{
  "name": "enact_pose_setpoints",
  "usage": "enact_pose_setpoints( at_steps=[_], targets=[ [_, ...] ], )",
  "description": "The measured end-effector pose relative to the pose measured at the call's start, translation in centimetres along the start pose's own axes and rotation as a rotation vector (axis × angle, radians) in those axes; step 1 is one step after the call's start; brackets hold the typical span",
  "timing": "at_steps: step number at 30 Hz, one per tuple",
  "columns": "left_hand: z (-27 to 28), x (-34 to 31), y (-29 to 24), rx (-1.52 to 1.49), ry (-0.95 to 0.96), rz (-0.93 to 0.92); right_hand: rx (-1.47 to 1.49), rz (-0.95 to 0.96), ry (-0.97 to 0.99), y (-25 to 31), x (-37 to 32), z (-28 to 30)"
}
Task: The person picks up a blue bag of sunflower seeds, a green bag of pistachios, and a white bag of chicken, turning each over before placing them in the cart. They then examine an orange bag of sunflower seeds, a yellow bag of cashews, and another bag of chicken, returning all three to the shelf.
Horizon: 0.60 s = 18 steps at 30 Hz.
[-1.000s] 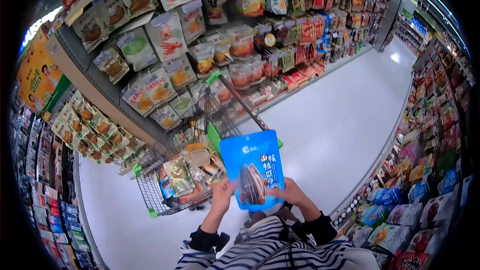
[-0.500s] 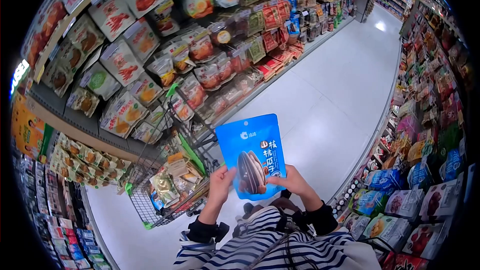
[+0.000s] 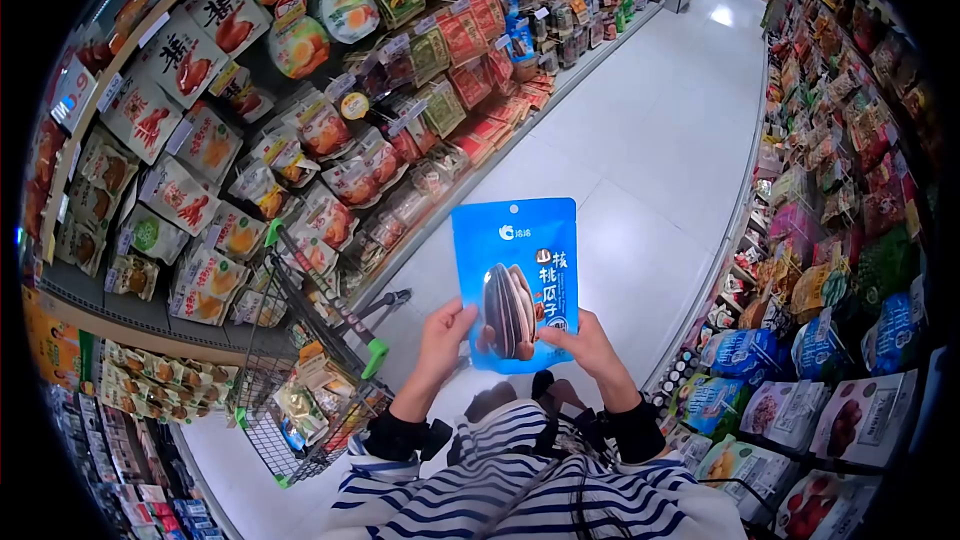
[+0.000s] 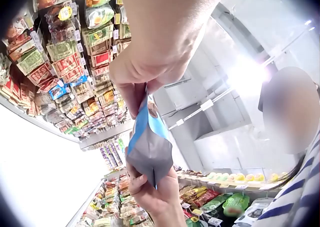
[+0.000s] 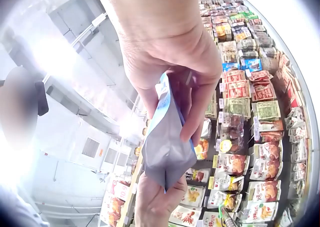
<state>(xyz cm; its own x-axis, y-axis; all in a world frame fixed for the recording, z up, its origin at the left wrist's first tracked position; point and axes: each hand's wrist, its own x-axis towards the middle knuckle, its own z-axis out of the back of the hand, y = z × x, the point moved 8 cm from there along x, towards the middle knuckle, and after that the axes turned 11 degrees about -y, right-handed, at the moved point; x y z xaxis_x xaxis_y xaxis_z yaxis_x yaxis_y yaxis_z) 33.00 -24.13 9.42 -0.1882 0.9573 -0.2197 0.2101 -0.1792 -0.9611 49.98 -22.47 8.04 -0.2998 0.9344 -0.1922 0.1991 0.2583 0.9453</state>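
A blue bag of sunflower seeds (image 3: 520, 280), with large striped seeds printed on its front, is held upright before the chest in the head view. My left hand (image 3: 443, 340) pinches its lower left edge, and my right hand (image 3: 590, 348) pinches the lower right edge, thumb on the front. From the left wrist view, the silvery bottom of the bag (image 4: 151, 149) shows between the two hands. The right wrist view has the right hand (image 5: 177, 62) with its thumb and fingers on opposite faces of the bag (image 5: 169, 147).
At my left stands a shopping cart (image 3: 262, 420) with several packaged goods (image 3: 318, 390) inside. Shelves of hanging snack packs (image 3: 330, 130) run along the left of the aisle. More bagged snacks (image 3: 840, 280) line the right side, and pale floor (image 3: 620, 130) stretches between.
The head view has turned, so the shelves and cart sit farther left and lower. The bag appears slightly higher in view. Both hands keep their hold at its sides.
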Motion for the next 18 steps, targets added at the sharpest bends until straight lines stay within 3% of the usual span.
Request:
enact_pose_setpoints(
  at_steps=[12,18],
  targets=[
    [-6.6,7.8,-0.4,-0.068,0.124,0.098,0.121,0.024,-0.206,0.4,4.8,7.3],
    [-7.7,14.6,-1.2,-0.108,0.184,0.112,0.103,0.003,-0.212,1.6,11.2,8.6]
  ],
)
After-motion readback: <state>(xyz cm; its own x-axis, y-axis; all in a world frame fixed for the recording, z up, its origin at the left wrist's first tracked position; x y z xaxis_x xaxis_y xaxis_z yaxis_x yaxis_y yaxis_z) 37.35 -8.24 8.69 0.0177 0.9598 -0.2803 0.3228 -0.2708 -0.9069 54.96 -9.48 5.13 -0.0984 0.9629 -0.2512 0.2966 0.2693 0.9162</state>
